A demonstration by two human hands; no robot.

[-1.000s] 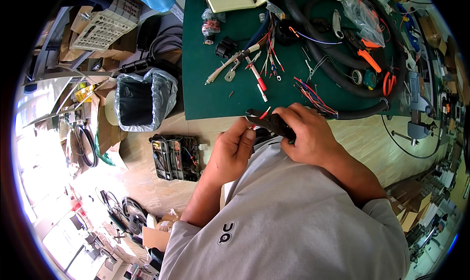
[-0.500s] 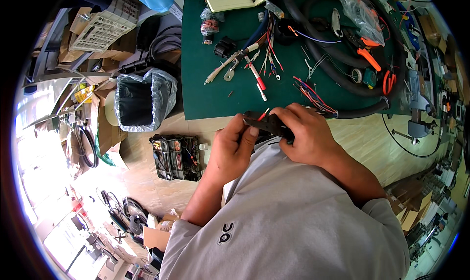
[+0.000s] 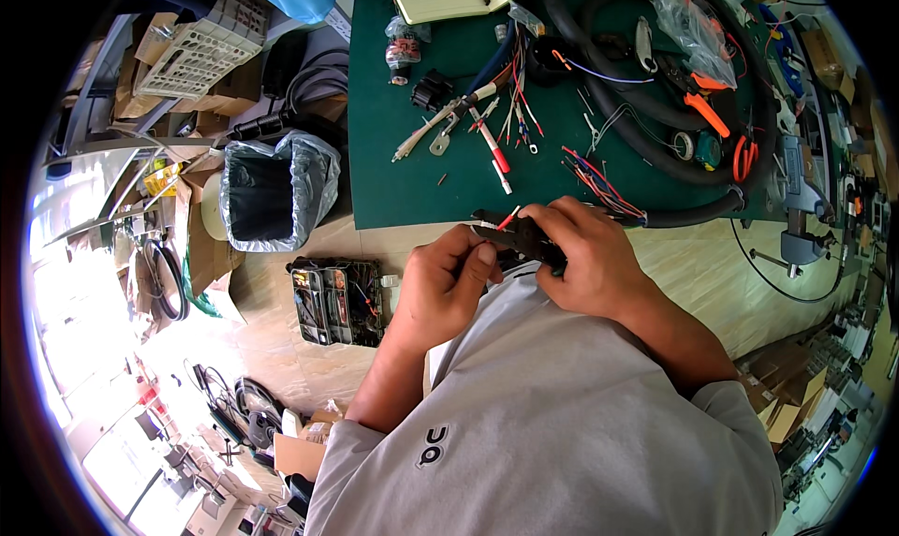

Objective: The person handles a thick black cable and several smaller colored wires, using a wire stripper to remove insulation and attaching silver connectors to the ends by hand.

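Just off the front edge of the green table, my right hand [image 3: 592,260] is wrapped round a dark plier-like hand tool [image 3: 526,240]. Its jaws point left toward my left hand [image 3: 442,288], whose thumb and fingers are pinched together beside them. What the left hand pinches is hidden by its fingers. A short red wire [image 3: 508,220] with a pale tip rises by the jaws. Beyond my hands, a red and white pen-like piece [image 3: 494,150] lies on the table, by the fanned-out wires of a stripped cable [image 3: 517,115].
A thick black cable [image 3: 646,147] curves over the right side of the green table [image 3: 393,194], around orange-handled pliers [image 3: 707,113] and red-handled cutters [image 3: 745,157]. Left of the table stands a lined bin [image 3: 323,176]. An open parts case [image 3: 335,302] sits on the floor.
The tool's jaws have tilted slightly and the red wire beside them shows more. My left hand has shifted slightly downward from the jaws. Both hands keep their grip.
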